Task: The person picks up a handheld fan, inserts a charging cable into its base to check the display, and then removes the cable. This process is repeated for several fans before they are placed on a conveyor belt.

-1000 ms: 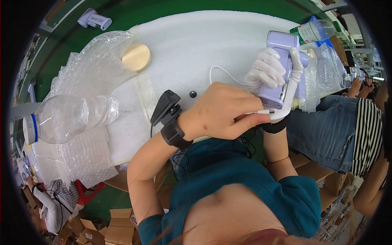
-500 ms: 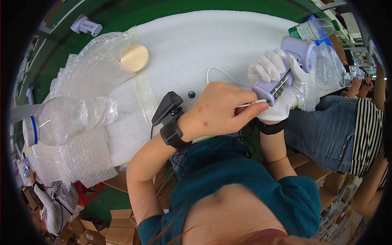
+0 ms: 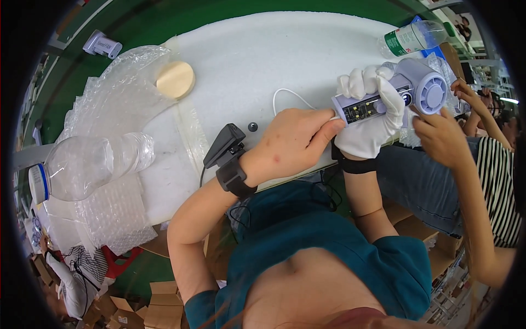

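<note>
A lavender handheld fan (image 3: 424,77) lies in my right hand (image 3: 368,134), which wears a white glove and has its fingers wrapped round the handle. Along the handle a dark circuit board with small lights shows, and the round grille faces up and to the right. Bare and with a black strap at its wrist, my left hand (image 3: 290,141) pinches at the handle's left end. Its fingertips close on the plug of a thin white cable (image 3: 284,90); the plug is mostly hidden. Just right of the fan is another person's hand (image 3: 441,134), close to the grille.
On the white table (image 3: 246,55) lie bubble wrap (image 3: 112,82), a round cream disc (image 3: 176,80), a small black knob (image 3: 252,126) and a large clear bottle (image 3: 82,167). Another bottle (image 3: 408,41) lies at the far right. A lavender part (image 3: 102,45) sits far left.
The fan has turned and shifted right, so its grille and circuit board now face up. My left hand stays at its end. The other person's hand has come in from the right.
</note>
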Motion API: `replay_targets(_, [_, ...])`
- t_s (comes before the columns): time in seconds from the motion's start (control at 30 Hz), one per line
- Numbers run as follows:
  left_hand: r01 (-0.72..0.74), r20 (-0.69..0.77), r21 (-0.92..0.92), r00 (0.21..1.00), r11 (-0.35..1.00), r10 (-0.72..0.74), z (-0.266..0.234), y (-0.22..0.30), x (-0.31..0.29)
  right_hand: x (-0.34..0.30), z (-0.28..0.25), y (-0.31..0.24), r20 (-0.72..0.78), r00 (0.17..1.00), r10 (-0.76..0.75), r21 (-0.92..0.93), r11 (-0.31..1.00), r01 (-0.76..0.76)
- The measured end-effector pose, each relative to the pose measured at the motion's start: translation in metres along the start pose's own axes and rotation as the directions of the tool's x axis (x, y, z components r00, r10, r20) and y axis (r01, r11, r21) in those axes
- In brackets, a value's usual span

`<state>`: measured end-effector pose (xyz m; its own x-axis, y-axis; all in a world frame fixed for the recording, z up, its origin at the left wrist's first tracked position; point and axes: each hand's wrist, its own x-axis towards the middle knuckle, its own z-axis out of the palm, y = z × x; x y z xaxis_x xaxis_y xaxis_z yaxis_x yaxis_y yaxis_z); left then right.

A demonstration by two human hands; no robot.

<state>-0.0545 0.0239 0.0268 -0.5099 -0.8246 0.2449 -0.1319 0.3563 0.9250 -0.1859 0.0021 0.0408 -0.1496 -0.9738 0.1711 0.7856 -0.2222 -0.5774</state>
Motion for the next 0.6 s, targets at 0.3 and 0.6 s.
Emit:
replay_targets(0.3, [0.028, -0.086, -0.194, 0.995, 0.981, -0.045, 0.005, 0.003, -0.002, 0.002, -0.004, 0.008, 0.005, 0.999, 0.040, -0.092, 0.995, -0.040])
replay_targets(0.6, [0.131, -0.065, -0.396, 0.983, 0.909, -0.170, -0.001, 0.012, -0.008, 0.013, 0.007, 0.005, 0.019, 0.997, 0.079, -0.175, 0.982, -0.075])
